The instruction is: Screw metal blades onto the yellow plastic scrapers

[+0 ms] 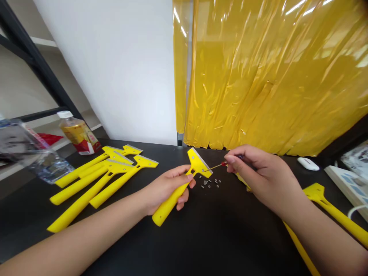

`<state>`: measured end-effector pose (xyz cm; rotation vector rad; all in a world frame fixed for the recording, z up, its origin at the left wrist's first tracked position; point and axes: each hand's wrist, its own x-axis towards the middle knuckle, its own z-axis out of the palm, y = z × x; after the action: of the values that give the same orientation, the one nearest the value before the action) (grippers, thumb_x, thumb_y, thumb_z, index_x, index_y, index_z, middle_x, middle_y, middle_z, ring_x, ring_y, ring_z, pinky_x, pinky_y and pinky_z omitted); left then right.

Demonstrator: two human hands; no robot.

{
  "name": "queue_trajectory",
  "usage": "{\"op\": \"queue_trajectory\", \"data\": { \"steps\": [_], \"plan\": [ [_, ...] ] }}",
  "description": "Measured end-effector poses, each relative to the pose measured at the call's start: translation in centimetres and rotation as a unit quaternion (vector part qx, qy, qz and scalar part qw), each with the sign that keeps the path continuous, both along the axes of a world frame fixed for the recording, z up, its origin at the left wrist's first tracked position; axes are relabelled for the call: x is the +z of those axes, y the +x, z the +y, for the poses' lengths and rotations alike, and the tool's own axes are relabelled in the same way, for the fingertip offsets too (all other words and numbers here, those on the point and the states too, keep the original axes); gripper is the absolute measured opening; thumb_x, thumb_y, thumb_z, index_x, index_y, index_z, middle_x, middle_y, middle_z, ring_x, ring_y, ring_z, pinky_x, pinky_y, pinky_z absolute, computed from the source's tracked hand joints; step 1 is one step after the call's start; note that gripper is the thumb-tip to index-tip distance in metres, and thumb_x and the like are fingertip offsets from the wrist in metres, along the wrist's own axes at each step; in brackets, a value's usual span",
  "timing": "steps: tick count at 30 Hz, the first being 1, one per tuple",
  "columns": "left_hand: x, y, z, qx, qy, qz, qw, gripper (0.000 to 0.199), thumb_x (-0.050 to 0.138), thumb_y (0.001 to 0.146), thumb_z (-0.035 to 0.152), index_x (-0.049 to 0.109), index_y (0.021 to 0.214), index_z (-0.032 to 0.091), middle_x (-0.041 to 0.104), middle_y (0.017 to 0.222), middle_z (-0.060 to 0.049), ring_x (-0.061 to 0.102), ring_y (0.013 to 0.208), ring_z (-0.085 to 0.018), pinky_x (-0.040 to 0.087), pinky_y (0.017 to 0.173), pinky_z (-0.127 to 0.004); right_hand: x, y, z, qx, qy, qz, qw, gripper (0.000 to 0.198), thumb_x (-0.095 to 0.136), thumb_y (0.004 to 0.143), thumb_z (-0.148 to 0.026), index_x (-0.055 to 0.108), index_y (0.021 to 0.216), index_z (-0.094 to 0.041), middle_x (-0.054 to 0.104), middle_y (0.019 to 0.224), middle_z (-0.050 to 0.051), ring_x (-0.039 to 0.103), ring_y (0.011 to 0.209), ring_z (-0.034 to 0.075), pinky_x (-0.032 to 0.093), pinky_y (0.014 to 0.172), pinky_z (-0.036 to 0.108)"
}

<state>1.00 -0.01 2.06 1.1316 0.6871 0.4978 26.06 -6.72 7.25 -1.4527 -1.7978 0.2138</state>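
Note:
My left hand (172,184) is wrapped round the neck of a yellow scraper (171,202), whose wide head with a metal blade edge points up and away. Between the thumb and fingers of my right hand (255,168) is a thin screwdriver (216,166); its shaft reaches left and the tip meets the scraper head at or close to the lower screw. Most of the screwdriver's handle is hidden by my fingers. Just right of and below the scraper head, several small screws and nuts (209,183) lie loose on the black table (189,245).
Several more yellow scrapers (83,184) lie together at the left. Others, including a yellow scraper (333,207), are partly behind my right arm. Two bottles, a drink bottle (79,132) and a clear bottle (48,165), stand back left. A white earphone case (308,163) and power strip (349,188) lie right.

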Motion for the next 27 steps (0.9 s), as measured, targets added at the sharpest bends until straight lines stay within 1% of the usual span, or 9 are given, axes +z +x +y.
{"op": "queue_trajectory", "data": {
  "steps": [5, 10, 13, 16, 18, 20, 21, 23, 27],
  "plan": [
    [-1.1, -0.3, 0.1, -0.016, -0.061, -0.028, 0.998, 0.019, 0.065, 0.098, 0.036, 0.056, 0.108, 0.023, 0.054, 0.098, 0.001, 0.042, 0.05, -0.003, 0.031, 0.042, -0.019, -0.6, -0.4, 0.1, 0.005, 0.023, -0.016, 1.0, 0.019, 0.06, 0.102, -0.041, 0.072, 0.098, -0.027, 0.076, 0.083, -0.001, 0.072, 0.074, 0.017, 0.052, 0.067, 0.029],
    [-1.4, -0.1, 0.0, -0.001, -0.068, -0.03, 0.997, 0.021, 0.057, 0.102, 0.04, 0.06, 0.103, 0.019, 0.058, 0.092, -0.002, 0.046, 0.051, -0.006, 0.037, 0.045, -0.022, -0.7, -0.1, 0.3, 0.013, 0.055, -0.058, 0.997, 0.016, 0.061, 0.102, -0.038, 0.072, 0.1, -0.027, 0.077, 0.085, -0.002, 0.073, 0.074, 0.017, 0.052, 0.067, 0.03],
    [-1.5, -0.2, 0.1, 0.018, -0.064, -0.022, 0.998, 0.027, 0.053, 0.104, 0.038, 0.064, 0.106, 0.014, 0.061, 0.088, -0.005, 0.051, 0.058, -0.009, 0.041, 0.052, -0.023, 0.4, 1.3, 0.8, 0.011, 0.084, -0.12, 0.989, 0.017, 0.06, 0.101, -0.039, 0.072, 0.1, -0.028, 0.079, 0.089, -0.001, 0.074, 0.075, 0.019, 0.052, 0.068, 0.031],
    [-1.6, -0.4, 0.2, 0.03, -0.047, -0.019, 0.998, 0.022, 0.066, 0.097, 0.034, 0.063, 0.1, 0.013, 0.06, 0.085, -0.004, 0.059, 0.067, -0.011, 0.048, 0.063, -0.024, 2.7, 2.6, 1.1, -0.019, 0.108, -0.179, 0.978, 0.02, 0.062, 0.098, -0.044, 0.074, 0.098, -0.028, 0.079, 0.086, 0.002, 0.072, 0.069, 0.021, 0.049, 0.062, 0.033],
    [-1.5, -0.4, 0.2, 0.035, -0.041, -0.014, 0.998, 0.023, 0.074, 0.091, 0.03, 0.058, 0.099, 0.017, 0.059, 0.084, -0.001, 0.062, 0.068, -0.012, 0.05, 0.065, -0.026, 4.3, 2.3, 0.8, -0.085, 0.116, -0.155, 0.977, 0.021, 0.064, 0.097, -0.045, 0.075, 0.096, -0.028, 0.078, 0.081, 0.003, 0.07, 0.065, 0.021, 0.049, 0.06, 0.035],
    [-1.3, -0.4, 0.0, 0.04, -0.047, -0.009, 0.998, 0.027, 0.076, 0.088, 0.028, 0.054, 0.102, 0.02, 0.058, 0.086, 0.001, 0.058, 0.06, -0.01, 0.046, 0.056, -0.024, 5.3, 0.6, 0.2, -0.137, 0.147, -0.056, 0.978, 0.022, 0.06, 0.1, -0.045, 0.074, 0.094, -0.029, 0.077, 0.081, 0.004, 0.071, 0.071, 0.022, 0.053, 0.064, 0.035],
    [-1.3, -0.4, -0.1, 0.041, -0.053, -0.008, 0.998, 0.028, 0.075, 0.089, 0.029, 0.053, 0.103, 0.021, 0.058, 0.089, 0.002, 0.054, 0.056, -0.008, 0.042, 0.052, -0.023, 5.3, -0.6, -0.2, -0.137, 0.161, 0.006, 0.977, 0.023, 0.057, 0.102, -0.045, 0.072, 0.095, -0.029, 0.076, 0.081, 0.004, 0.072, 0.074, 0.022, 0.055, 0.067, 0.035],
    [-1.2, -0.4, -0.3, 0.042, -0.062, -0.012, 0.997, 0.025, 0.072, 0.093, 0.033, 0.051, 0.101, 0.022, 0.058, 0.091, 0.002, 0.048, 0.052, -0.005, 0.035, 0.047, -0.021, 4.4, -2.9, -0.7, -0.115, 0.163, 0.085, 0.976, 0.024, 0.055, 0.103, -0.044, 0.069, 0.092, -0.027, 0.074, 0.079, 0.002, 0.071, 0.072, 0.02, 0.056, 0.068, 0.033],
    [-1.4, -0.5, -0.6, 0.041, -0.073, -0.033, 0.996, 0.027, 0.071, 0.094, 0.038, 0.05, 0.096, 0.021, 0.055, 0.088, 0.003, 0.044, 0.051, -0.004, 0.032, 0.046, -0.021, 0.5, -4.9, -0.4, -0.084, 0.123, -0.017, 0.989, 0.02, 0.059, 0.102, -0.039, 0.066, 0.09, -0.025, 0.071, 0.075, -0.001, 0.067, 0.066, 0.016, 0.049, 0.062, 0.028]
  ]
}}
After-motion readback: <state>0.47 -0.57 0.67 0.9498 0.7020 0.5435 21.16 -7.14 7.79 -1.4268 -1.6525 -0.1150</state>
